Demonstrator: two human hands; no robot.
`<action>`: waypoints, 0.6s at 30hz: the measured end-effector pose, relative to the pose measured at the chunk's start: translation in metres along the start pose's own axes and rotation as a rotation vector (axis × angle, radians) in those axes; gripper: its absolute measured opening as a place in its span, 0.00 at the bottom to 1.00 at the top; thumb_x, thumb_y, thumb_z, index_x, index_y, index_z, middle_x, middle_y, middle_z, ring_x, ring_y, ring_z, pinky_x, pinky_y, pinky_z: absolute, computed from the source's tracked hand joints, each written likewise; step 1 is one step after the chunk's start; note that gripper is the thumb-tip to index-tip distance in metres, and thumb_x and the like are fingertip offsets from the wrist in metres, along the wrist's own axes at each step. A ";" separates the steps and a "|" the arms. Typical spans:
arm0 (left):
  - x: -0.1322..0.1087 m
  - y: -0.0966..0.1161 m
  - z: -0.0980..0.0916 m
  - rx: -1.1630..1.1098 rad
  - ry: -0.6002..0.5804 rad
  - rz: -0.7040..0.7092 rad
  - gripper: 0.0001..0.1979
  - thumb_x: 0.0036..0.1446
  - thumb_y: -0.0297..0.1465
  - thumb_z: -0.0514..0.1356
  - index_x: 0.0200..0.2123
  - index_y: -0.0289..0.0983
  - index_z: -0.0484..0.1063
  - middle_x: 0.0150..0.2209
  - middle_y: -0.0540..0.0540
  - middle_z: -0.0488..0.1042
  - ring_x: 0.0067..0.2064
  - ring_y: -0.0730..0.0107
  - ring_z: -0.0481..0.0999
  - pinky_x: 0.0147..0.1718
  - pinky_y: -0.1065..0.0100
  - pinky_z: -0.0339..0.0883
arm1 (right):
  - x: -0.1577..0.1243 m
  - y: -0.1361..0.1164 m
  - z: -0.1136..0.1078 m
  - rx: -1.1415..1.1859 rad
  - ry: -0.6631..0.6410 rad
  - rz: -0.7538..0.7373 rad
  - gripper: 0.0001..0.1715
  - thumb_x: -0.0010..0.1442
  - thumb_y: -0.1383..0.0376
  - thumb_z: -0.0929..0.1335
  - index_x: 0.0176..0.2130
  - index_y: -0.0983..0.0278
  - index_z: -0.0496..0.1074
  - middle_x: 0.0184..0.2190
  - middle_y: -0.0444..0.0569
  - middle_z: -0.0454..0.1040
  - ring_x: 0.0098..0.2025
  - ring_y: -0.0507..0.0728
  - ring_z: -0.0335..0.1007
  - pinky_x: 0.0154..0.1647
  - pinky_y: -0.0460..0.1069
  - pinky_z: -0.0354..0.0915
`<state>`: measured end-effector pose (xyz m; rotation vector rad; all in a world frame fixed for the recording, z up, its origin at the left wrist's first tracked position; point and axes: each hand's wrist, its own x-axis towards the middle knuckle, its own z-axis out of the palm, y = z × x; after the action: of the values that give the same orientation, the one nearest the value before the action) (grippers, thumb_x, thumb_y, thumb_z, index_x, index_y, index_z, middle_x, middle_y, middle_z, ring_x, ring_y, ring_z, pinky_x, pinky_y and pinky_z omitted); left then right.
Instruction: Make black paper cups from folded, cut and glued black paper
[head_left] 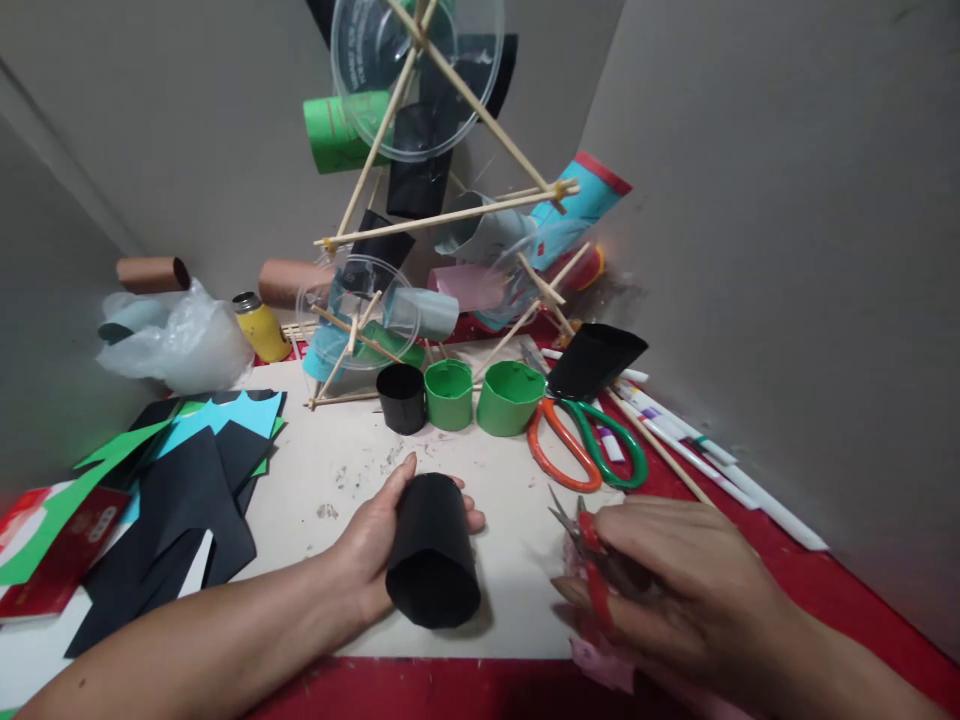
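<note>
In my left hand point(379, 535) lies a black paper cup point(431, 550), tilted with its closed round end facing me and the fingers curled behind it. My right hand point(675, 590) grips small red-handled scissors point(596, 575), whose blades stand apart and point toward the cup without touching it. Beyond the left hand a small black paper cup point(401, 400) and two green paper cups, one left point(448, 398) and one right point(510, 400), stand in a row. Larger scissors with orange and green handles point(585, 445) lie near the right hand.
A stick frame point(450, 205) with clear plastic lids and paper tubes rises at the back. Paper scraps point(187, 490) pile up at left, beside a plastic bag point(180, 340) and yellow bottle point(261, 328). White rolled sticks point(720, 465) and a black tube point(596, 360) lie right.
</note>
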<state>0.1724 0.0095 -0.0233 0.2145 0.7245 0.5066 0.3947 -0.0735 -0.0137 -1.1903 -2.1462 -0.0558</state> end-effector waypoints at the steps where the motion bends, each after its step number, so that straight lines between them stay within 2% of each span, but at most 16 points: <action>1: 0.001 0.000 -0.001 -0.013 -0.004 0.007 0.24 0.64 0.46 0.50 0.37 0.29 0.72 0.33 0.38 0.75 0.36 0.60 0.78 0.33 0.66 0.71 | 0.000 0.000 0.000 0.002 0.001 0.000 0.20 0.59 0.62 0.68 0.23 0.59 0.54 0.16 0.39 0.55 0.17 0.51 0.50 0.19 0.49 0.47; 4: -0.001 0.001 -0.001 -0.020 -0.027 0.033 0.26 0.62 0.47 0.52 0.40 0.28 0.72 0.36 0.36 0.76 0.40 0.56 0.78 0.37 0.64 0.71 | 0.003 0.000 -0.001 0.000 -0.006 0.004 0.20 0.60 0.63 0.67 0.23 0.59 0.53 0.15 0.39 0.54 0.16 0.52 0.51 0.19 0.49 0.48; 8: -0.006 0.003 0.001 0.054 -0.044 0.066 0.24 0.62 0.44 0.53 0.43 0.25 0.72 0.39 0.31 0.77 0.41 0.55 0.78 0.44 0.61 0.69 | 0.006 -0.001 -0.005 -0.004 -0.010 0.003 0.20 0.62 0.62 0.65 0.22 0.59 0.54 0.15 0.40 0.55 0.16 0.52 0.52 0.18 0.49 0.48; 14: -0.006 0.003 0.000 0.057 -0.060 0.024 0.16 0.60 0.37 0.57 0.42 0.27 0.71 0.39 0.32 0.77 0.42 0.55 0.79 0.42 0.64 0.69 | 0.006 -0.003 -0.005 -0.026 -0.002 0.003 0.23 0.63 0.57 0.66 0.22 0.59 0.53 0.14 0.40 0.55 0.16 0.52 0.51 0.17 0.49 0.48; 18: -0.004 0.002 -0.003 0.070 -0.054 0.031 0.16 0.59 0.35 0.59 0.43 0.27 0.71 0.40 0.33 0.77 0.43 0.56 0.78 0.49 0.61 0.67 | 0.007 -0.003 -0.005 -0.013 0.005 0.015 0.23 0.63 0.58 0.65 0.21 0.59 0.54 0.14 0.40 0.54 0.15 0.52 0.51 0.17 0.49 0.48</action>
<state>0.1672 0.0092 -0.0224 0.3037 0.6879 0.5037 0.3924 -0.0718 -0.0050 -1.2127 -2.1355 -0.0661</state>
